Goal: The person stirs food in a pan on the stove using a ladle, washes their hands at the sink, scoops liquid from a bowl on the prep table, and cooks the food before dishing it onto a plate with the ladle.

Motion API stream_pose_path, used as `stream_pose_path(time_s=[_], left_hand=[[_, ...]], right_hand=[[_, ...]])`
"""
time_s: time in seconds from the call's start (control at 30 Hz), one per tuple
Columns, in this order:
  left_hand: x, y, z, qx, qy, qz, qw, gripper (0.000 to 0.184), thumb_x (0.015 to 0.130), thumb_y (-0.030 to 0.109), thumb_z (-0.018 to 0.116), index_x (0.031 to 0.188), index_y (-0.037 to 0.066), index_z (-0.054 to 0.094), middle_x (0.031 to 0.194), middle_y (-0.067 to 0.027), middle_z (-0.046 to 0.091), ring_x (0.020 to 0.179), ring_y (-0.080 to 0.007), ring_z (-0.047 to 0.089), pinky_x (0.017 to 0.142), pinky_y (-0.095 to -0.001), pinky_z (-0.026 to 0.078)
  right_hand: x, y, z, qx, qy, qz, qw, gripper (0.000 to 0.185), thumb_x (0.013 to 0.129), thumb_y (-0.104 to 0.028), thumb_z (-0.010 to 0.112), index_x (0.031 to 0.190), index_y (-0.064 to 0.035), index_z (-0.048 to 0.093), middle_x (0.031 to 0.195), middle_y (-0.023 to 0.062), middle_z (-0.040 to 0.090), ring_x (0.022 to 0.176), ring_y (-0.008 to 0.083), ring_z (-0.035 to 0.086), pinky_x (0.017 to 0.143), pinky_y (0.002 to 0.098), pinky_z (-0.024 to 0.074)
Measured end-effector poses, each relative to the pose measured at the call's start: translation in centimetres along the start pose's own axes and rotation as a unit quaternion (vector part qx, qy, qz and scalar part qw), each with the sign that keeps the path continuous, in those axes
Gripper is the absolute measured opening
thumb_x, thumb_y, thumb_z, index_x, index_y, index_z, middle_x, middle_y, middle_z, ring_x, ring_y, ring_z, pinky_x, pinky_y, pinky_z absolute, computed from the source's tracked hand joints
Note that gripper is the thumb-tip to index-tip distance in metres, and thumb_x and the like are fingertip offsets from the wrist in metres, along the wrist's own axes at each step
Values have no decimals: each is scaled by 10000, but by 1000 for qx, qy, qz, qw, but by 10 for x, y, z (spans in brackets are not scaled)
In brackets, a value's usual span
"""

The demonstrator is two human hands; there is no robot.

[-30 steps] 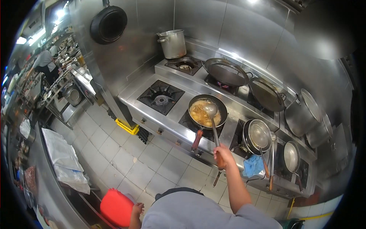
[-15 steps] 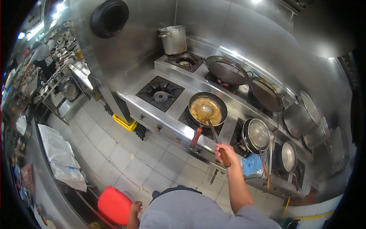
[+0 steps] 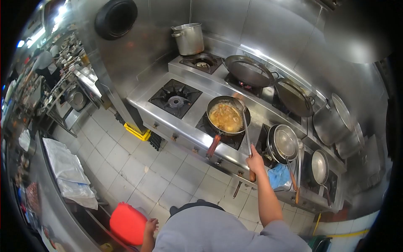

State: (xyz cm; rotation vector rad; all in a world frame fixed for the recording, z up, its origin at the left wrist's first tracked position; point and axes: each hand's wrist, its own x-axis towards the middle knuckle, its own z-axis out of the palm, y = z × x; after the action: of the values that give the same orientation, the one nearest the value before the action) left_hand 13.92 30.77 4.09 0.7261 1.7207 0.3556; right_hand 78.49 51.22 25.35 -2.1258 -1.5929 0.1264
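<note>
My right hand [image 3: 255,161] is wrapped round the wooden handle of a long metal ladle [image 3: 247,130]. The ladle's head rests at the far right rim of a dark frying pan [image 3: 210,103], blurred there. Bubbling yellow-brown food [image 3: 226,117] fills the pan, which sits on a front burner with its red-brown handle [image 3: 213,146] over the stove edge. My left hand [image 3: 152,225] hangs low beside my body, near a red plastic stool [image 3: 127,223], its fingers loosely apart and holding nothing.
Two woks [image 3: 248,72] stand on the back burners and a tall pot [image 3: 188,39] at the back left. Right of the pan are stacked strainers [image 3: 286,142], a blue cloth [image 3: 278,176] and another pan [image 3: 320,167]. A person [image 3: 44,67] stands far left.
The ladle has moved from within the food to the pan's far right rim. My right hand has shifted slightly right. My left hand stays low at my side.
</note>
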Motion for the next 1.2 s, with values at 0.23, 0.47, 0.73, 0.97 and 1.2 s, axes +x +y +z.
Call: stream_pose_path(time_s=[0.23,0.47,0.73,0.97,1.2], left_hand=[[-1,-2,3,21,-6,-34,999,379,953,267,651,1259,46,615,967,-101,702,644,-195,651,496,-321,505],[-11,8,11,26,8,-12,1000,425,957,287,643,1300,40,607,1018,-106,713,666,-198,659,499,-316,509],[-1,2,15,-1,5,-12,1000,408,960,279,637,1285,33,609,996,-103,705,670,-197,655,495,-317,512],[0,-3,15,-2,-1,-18,1000,398,961,270,636,1284,39,608,989,-103,701,660,-193,650,481,-309,506],[3,-11,13,-11,-9,-13,1000,405,963,275,638,1292,43,605,986,-105,700,649,-192,644,490,-310,498]], right_hand=[[-6,-51,-53,433,-221,228,844,777,853,-89,611,1571,-58,316,784,87,624,573,188,606,540,326,512],[-32,-48,-45,333,-173,164,912,760,855,-114,627,1558,-72,343,791,97,637,591,200,623,529,337,506],[-24,-62,-43,336,-168,209,903,580,876,-95,595,1433,-23,449,792,78,605,598,212,609,516,339,495],[-33,-61,-53,568,-236,179,768,486,900,-88,617,1369,-59,493,758,38,595,558,174,588,510,314,488],[-25,-33,-24,11,-20,33,999,658,893,-87,598,1516,-69,388,783,76,620,574,212,614,538,358,510]])
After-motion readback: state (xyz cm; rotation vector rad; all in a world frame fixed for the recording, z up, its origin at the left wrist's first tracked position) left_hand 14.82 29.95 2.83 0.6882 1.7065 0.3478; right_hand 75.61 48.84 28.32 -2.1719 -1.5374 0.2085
